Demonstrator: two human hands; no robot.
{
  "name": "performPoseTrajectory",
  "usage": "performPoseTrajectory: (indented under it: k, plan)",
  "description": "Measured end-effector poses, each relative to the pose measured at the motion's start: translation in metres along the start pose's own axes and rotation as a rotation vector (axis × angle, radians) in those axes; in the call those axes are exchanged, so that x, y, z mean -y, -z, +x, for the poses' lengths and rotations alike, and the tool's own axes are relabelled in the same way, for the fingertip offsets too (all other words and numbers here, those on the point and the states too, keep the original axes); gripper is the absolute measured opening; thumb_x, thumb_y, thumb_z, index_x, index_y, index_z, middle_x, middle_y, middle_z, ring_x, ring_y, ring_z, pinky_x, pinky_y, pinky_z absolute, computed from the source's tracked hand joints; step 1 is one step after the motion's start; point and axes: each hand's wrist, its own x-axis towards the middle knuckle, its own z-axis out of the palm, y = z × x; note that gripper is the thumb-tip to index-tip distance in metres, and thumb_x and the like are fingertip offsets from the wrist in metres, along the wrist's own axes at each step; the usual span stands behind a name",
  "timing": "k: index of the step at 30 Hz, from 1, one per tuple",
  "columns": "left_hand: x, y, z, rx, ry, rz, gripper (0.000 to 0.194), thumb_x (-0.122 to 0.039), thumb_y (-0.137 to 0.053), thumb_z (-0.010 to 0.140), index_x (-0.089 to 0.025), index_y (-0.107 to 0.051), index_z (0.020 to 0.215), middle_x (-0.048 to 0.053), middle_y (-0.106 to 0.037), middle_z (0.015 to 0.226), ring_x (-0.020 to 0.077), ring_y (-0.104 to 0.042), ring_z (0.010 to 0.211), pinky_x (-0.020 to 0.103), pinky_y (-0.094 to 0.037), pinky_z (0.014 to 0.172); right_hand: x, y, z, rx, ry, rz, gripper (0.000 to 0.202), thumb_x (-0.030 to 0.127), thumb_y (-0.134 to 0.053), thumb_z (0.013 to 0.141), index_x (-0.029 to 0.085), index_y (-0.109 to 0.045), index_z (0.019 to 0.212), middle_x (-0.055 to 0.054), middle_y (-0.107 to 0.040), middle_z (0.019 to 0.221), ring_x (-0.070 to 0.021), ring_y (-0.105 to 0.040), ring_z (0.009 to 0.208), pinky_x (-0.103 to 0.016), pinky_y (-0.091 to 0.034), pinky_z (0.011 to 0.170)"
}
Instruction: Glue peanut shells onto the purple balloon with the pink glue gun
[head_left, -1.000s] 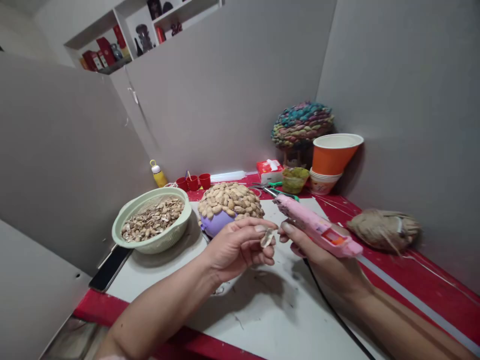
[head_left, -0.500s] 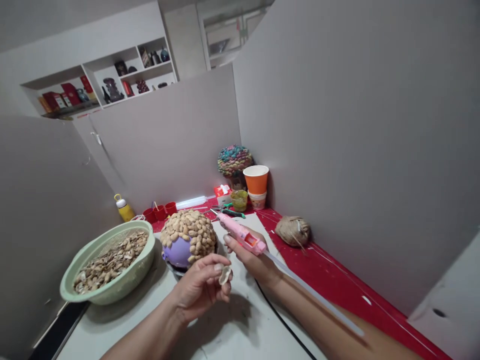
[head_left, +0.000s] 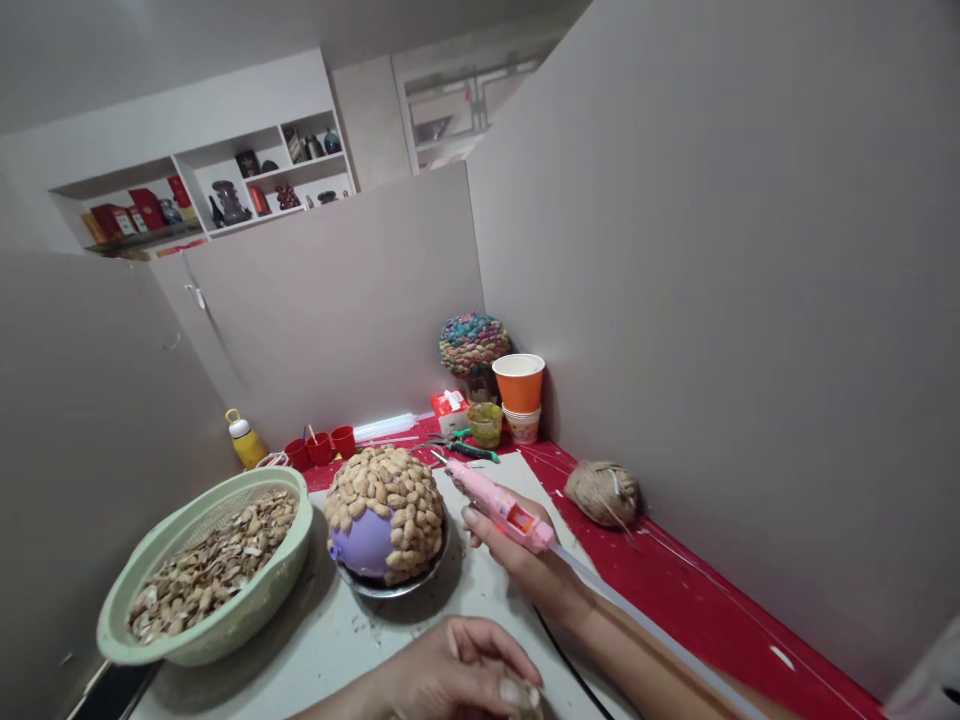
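My right hand [head_left: 517, 545] is wrapped round a pink hot glue gun [head_left: 499, 505], its nozzle aimed up and left and a long translucent glue stick [head_left: 652, 630] running out of its back. At the bottom edge my left hand [head_left: 465, 675] pinches a peanut shell [head_left: 534, 698], partly hidden by the fingers. Beyond the hands, a purple balloon [head_left: 364, 543] covered mostly with glued peanut shells [head_left: 405, 490] rests in a metal bowl [head_left: 390, 590]. Its bare purple side faces front left. Neither hand touches the balloon.
On the left stands a green basket [head_left: 225, 630] of loose peanut shells. Red cups [head_left: 319, 447], a yellow bottle [head_left: 245, 440], pliers [head_left: 472, 452], an orange paper cup [head_left: 519, 383] and a colourful ball-topped craft [head_left: 472, 343] line the back. A twine ball [head_left: 602, 493] lies right.
My left hand, with the peanut shell, has moved down and right, away from the balloon toward the bottom edge. The glue gun stays in my right hand. The camera view has tilted slightly up.
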Motion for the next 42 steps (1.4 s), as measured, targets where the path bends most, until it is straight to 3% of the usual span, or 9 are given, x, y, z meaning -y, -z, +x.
performPoseTrajectory:
  k: [4, 9, 14, 17, 26, 30, 34, 40, 42]
  plan:
    - [0.008, 0.005, 0.003, 0.019, 0.041, 0.051, 0.046, -0.034, -0.098, 0.044, -0.011, -0.077, 0.078, 0.005, -0.073, 0.068, 0.0088, -0.062, 0.053, 0.022, -0.044, 0.058, -0.004, -0.003, -0.002, -0.028, -0.05, 0.027, 0.035, 0.05, -0.065, 0.083, 0.019, -0.056, 0.069, -0.002, -0.06, 0.063, -0.0153, -0.051, 0.058, -0.027, -0.036, 0.052]
    - [-0.003, 0.001, -0.004, 0.024, 0.001, -0.094, 0.041, -0.03, -0.095, 0.053, -0.011, -0.077, 0.084, 0.008, -0.074, 0.071, 0.0118, -0.066, 0.054, 0.021, -0.044, 0.054, -0.006, -0.003, -0.003, -0.053, -0.09, 0.027, 0.033, 0.052, -0.066, 0.082, 0.019, -0.063, 0.079, -0.002, -0.061, 0.065, -0.0151, -0.049, 0.056, -0.027, -0.033, 0.049]
    - [-0.027, -0.008, -0.017, 0.105, -0.16, -0.137, 0.03, -0.025, -0.089, 0.064, -0.012, -0.074, 0.086, 0.005, -0.072, 0.07, 0.0156, -0.069, 0.051, 0.023, -0.053, 0.05, -0.002, 0.0, -0.002, 0.008, -0.027, 0.003, 0.035, 0.051, -0.064, 0.084, 0.019, -0.06, 0.073, -0.002, -0.058, 0.064, -0.0158, -0.05, 0.058, -0.027, -0.038, 0.051]
    - [-0.032, -0.008, -0.019, 0.074, -0.234, -0.035, 0.032, -0.028, -0.09, 0.064, -0.012, -0.073, 0.086, 0.004, -0.071, 0.066, 0.0149, -0.068, 0.05, 0.025, -0.055, 0.052, 0.0, 0.001, -0.002, 0.006, 0.0, 0.0, 0.035, 0.051, -0.063, 0.084, 0.019, -0.057, 0.071, -0.002, -0.057, 0.063, -0.0154, -0.049, 0.058, -0.027, -0.038, 0.052]
    - [-0.027, 0.023, 0.001, -0.038, -0.184, 0.254, 0.048, -0.041, -0.094, 0.053, -0.01, -0.073, 0.083, 0.002, -0.066, 0.062, 0.012, -0.063, 0.052, 0.024, -0.049, 0.056, -0.01, -0.001, -0.001, 0.008, -0.037, 0.02, 0.034, 0.049, -0.067, 0.082, 0.019, -0.057, 0.071, -0.001, -0.058, 0.063, -0.0148, -0.05, 0.058, -0.026, -0.039, 0.051]
    - [-0.029, 0.032, 0.003, -0.051, -0.231, 0.257, 0.047, -0.043, -0.092, 0.056, -0.011, -0.072, 0.084, 0.001, -0.064, 0.061, 0.0101, -0.06, 0.051, 0.022, -0.045, 0.055, -0.011, -0.005, 0.005, -0.086, -0.189, 0.118, 0.038, 0.054, -0.071, 0.075, 0.018, -0.06, 0.07, -0.001, -0.058, 0.061, -0.011, -0.045, 0.05, -0.023, -0.036, 0.046]
    - [-0.03, 0.033, 0.006, -0.101, -0.275, 0.304, 0.049, -0.047, -0.091, 0.055, -0.012, -0.072, 0.083, 0.0, -0.062, 0.061, 0.0078, -0.055, 0.05, 0.021, -0.04, 0.054, 0.001, -0.005, 0.042, -0.206, -0.284, 0.25, 0.042, 0.055, -0.077, 0.062, 0.016, -0.062, 0.065, 0.0, -0.057, 0.057, -0.0084, -0.043, 0.044, -0.019, -0.028, 0.037]
    - [-0.036, 0.033, 0.004, -0.152, -0.262, 0.349, 0.053, -0.052, -0.09, 0.056, -0.012, -0.074, 0.086, -0.001, -0.059, 0.061, 0.007, -0.049, 0.053, 0.022, -0.035, 0.054, 0.023, -0.012, 0.164, -0.381, -0.216, 0.314, 0.032, 0.04, -0.081, 0.061, 0.019, -0.057, 0.068, 0.002, -0.059, 0.058, -0.0086, -0.048, 0.045, -0.018, -0.026, 0.033]
    - [-0.035, 0.034, 0.003, -0.166, -0.267, 0.354, 0.051, -0.051, -0.09, 0.055, -0.012, -0.074, 0.085, -0.001, -0.059, 0.065, 0.0068, -0.047, 0.056, 0.022, -0.036, 0.056, 0.027, -0.021, 0.198, -0.47, -0.17, 0.341, 0.034, 0.042, -0.079, 0.065, 0.021, -0.054, 0.069, 0.005, -0.054, 0.054, -0.0083, -0.046, 0.043, -0.02, -0.028, 0.035]
